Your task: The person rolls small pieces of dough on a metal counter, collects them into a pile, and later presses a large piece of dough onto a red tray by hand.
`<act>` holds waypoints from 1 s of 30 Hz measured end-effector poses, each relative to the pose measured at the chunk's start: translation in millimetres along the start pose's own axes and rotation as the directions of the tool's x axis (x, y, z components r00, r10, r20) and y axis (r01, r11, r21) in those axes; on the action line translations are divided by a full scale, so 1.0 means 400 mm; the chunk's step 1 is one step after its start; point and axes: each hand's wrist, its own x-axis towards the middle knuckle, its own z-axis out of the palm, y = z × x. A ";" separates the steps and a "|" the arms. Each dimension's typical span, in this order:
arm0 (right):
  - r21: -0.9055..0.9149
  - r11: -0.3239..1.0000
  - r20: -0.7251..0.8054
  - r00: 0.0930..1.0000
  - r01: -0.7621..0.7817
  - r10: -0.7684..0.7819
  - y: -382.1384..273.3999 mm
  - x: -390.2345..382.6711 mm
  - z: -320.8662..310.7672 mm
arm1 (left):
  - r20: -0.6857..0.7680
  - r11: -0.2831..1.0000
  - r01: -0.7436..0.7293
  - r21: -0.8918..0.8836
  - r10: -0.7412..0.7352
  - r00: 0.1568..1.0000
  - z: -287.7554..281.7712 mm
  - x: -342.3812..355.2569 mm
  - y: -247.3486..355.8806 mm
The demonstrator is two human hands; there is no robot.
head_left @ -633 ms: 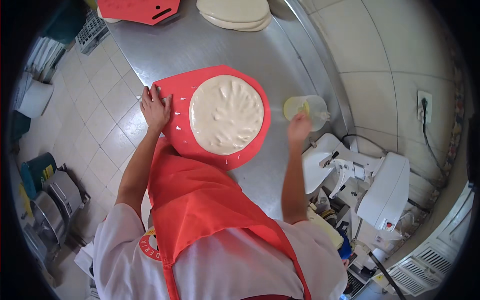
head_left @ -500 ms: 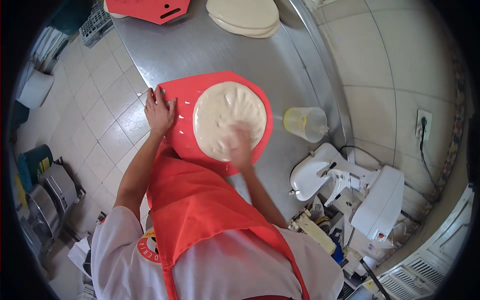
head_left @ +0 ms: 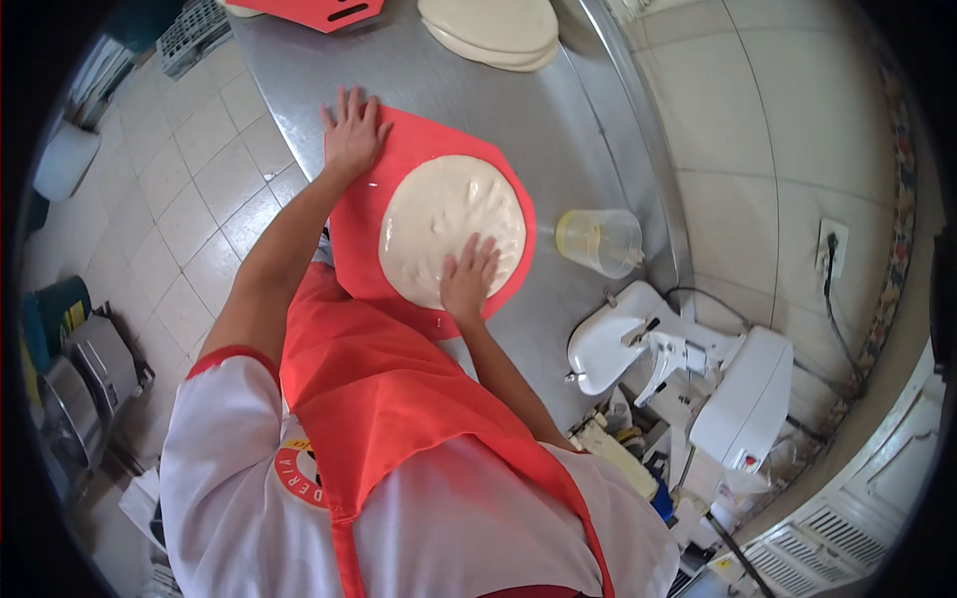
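A round, flat disc of pale dough (head_left: pixel 439 209) lies on a red board (head_left: pixel 355 261) at the near edge of the steel table. Finger dents mark its surface, mostly along the right side, and parts of it shine. My right hand (head_left: pixel 467 281) rests palm down on the lower right of the dough, fingers spread. At the board's far left corner, my left hand (head_left: pixel 355 138) lies with fingers stretched out, touching the board. Right of the board stands a clear plastic jug (head_left: pixel 600 242) with some yellow liquid in it.
More dough discs (head_left: pixel 490 30) lie stacked at the table's far end, beside another red board (head_left: pixel 314 10). A white machine with a bowl (head_left: pixel 688 364) sits at the right, near a tiled wall with a socket (head_left: pixel 831 247). Tiled floor (head_left: pixel 214 184) borders the steel table (head_left: pixel 399 75) on the left.
My left hand has moved from the board's left side to its far corner, and the board has turned clockwise with the dough. My right hand, blurred before, now lies on the dough's lower right.
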 end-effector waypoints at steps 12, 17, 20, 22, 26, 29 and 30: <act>-0.193 0.948 0.411 0.898 0.252 -0.155 -0.064 0.254 -0.130 | 0.318 0.816 0.078 -0.572 0.133 0.939 -0.028 -0.073 0.190; -0.087 0.856 0.679 0.659 0.510 -0.324 -0.030 0.415 -0.158 | 0.521 0.827 0.350 -0.440 -0.083 0.850 -0.072 -0.100 0.175; -0.218 0.751 0.588 0.698 0.624 -0.409 -0.143 0.412 -0.151 | 0.432 0.739 0.374 -0.560 -0.124 0.893 -0.010 -0.140 0.130; -0.061 0.790 0.716 0.578 0.610 -0.391 -0.114 0.484 -0.165 | 0.298 0.730 0.321 -0.603 -0.167 0.940 -0.008 -0.210 0.119; 0.120 0.791 0.143 0.778 0.600 -0.611 -0.017 0.321 -0.189 | 0.165 0.856 0.264 -0.445 -0.212 0.963 -0.065 -0.344 0.138; -0.103 0.961 -0.075 0.961 0.256 -0.265 0.178 -0.020 -0.011 | 0.071 0.941 0.135 -0.312 -0.118 0.990 -0.013 -0.391 0.172; -0.077 0.990 -0.112 0.986 0.115 -0.123 0.154 -0.093 0.029 | 0.048 0.951 0.060 -0.304 -0.048 0.998 -0.007 -0.346 0.176</act>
